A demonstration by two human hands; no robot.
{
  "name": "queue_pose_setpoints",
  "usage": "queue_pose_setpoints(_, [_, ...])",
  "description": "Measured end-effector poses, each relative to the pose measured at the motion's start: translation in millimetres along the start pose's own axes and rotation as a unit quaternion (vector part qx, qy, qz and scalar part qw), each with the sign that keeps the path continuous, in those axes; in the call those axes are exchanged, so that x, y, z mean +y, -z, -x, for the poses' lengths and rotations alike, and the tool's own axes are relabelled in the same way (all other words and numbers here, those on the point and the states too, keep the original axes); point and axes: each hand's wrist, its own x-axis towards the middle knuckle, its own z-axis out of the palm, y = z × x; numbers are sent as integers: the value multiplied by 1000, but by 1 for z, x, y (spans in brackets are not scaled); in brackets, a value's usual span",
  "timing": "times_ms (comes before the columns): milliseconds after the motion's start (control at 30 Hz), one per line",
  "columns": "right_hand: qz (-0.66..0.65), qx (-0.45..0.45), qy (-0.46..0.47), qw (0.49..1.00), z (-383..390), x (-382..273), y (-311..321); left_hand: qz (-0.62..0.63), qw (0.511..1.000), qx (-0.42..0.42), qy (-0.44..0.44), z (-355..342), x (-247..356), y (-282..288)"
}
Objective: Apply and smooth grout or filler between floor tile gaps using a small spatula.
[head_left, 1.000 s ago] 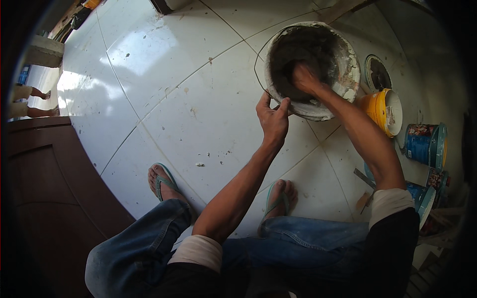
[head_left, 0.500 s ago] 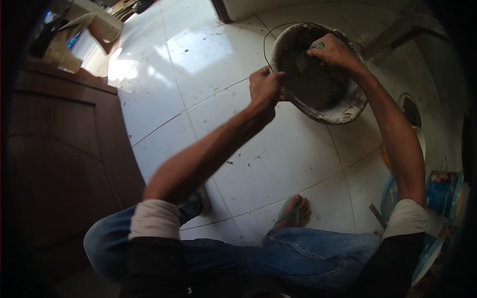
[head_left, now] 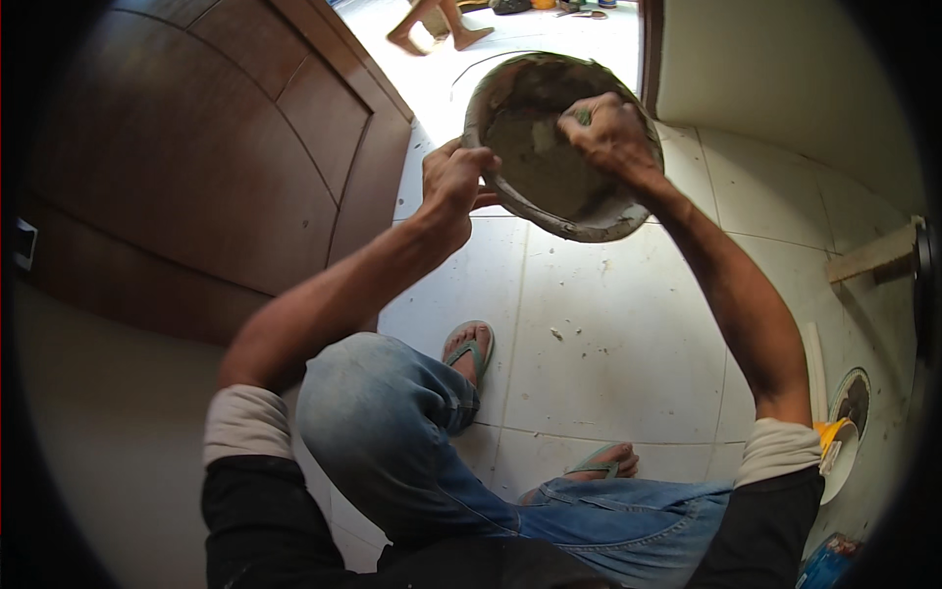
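My left hand (head_left: 454,179) grips the left rim of a round, mortar-caked bucket (head_left: 564,234), its thumb over the edge and fingers underneath. The bucket tilts toward me, with grey wet mix (head_left: 549,182) inside. Over the bucket's opening, my right hand (head_left: 610,133) is closed around a green-handled tool that looks like a trowel (head_left: 543,137). Its pale blade points down into the mix, and much of it is hidden or blurred. A thin wire handle (head_left: 471,71) arches beyond the far left of the rim.
A brown panelled door (head_left: 226,128) stands at the left. Beyond the bright doorway are another person's bare feet (head_left: 437,34). White floor tiles (head_left: 618,334) carry small crumbs. A wooden piece (head_left: 873,257), an orange-and-white container (head_left: 837,461) and a blue can (head_left: 829,564) line the right.
The view has turned left, bringing the doorway and another person's feet into sight. Both hands and the bucket have shifted left toward the doorway. Both grips continue.
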Motion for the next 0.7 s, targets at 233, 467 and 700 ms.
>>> queue_pose_setpoints(233, [53,-128,-6,990,27,-16,-90,129,987,92,-8,-6,-64,65])
queue_pose_setpoints(467, [44,-160,-32,986,21,-12,-123,170,976,133,-7,-20,-104,87])
queue_pose_setpoints(700, [-5,-155,-48,987,-28,-10,-106,169,977,132,-22,-24,-85,83])
